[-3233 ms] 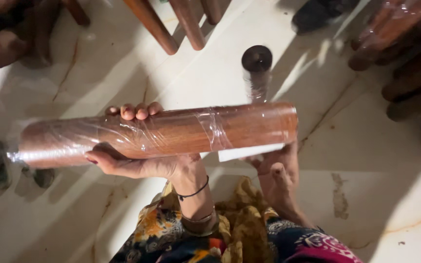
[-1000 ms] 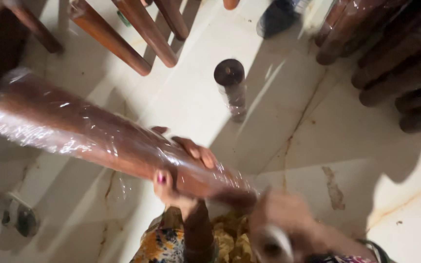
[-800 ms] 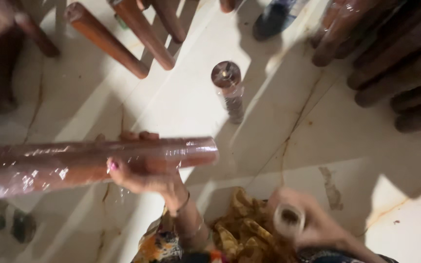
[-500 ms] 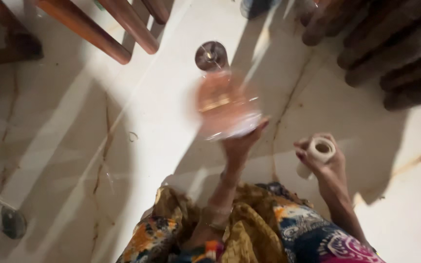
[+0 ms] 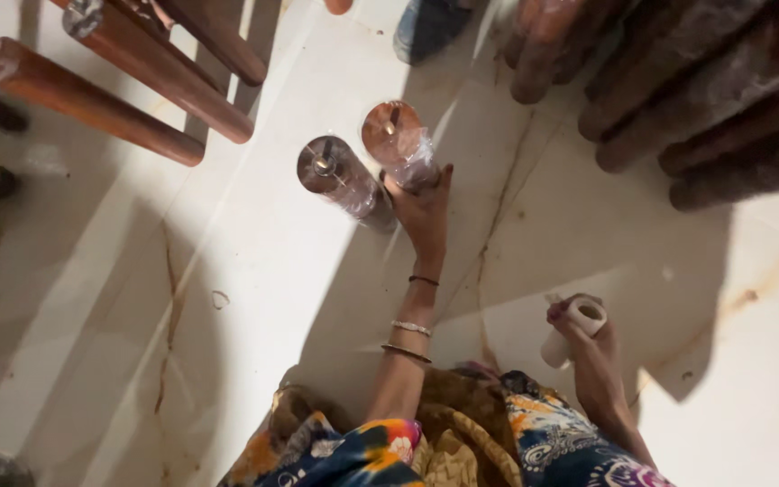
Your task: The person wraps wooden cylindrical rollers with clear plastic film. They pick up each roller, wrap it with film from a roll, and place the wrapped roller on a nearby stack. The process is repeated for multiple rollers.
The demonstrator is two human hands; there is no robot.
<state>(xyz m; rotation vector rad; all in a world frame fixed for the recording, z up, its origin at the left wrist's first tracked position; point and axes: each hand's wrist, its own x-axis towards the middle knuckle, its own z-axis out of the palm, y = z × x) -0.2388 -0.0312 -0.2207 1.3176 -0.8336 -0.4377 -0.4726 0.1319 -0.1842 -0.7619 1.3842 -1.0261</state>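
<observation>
Left hand [image 5: 424, 209] reaches forward, arm outstretched, its grip around an upright wrapped wooden post [image 5: 396, 142] on the floor [image 5: 227, 271] — right hand [image 5: 588, 338] clasps a white tape roll [image 5: 574, 326].

Single view only — head-worn camera, looking almost straight down at the pale floor [image 5: 227, 271] from above the person's lap. Close range: forearms fill the lower middle, left hand [image 5: 426, 212] near frame centre, right hand [image 5: 588, 347] lower right. Frame top reaches the lying wooden posts [image 5: 119, 81] and two wrapped upright posts [image 5: 344, 176] (seen end-on). No second view, so no overlap — slight blur at the upper right.
</observation>
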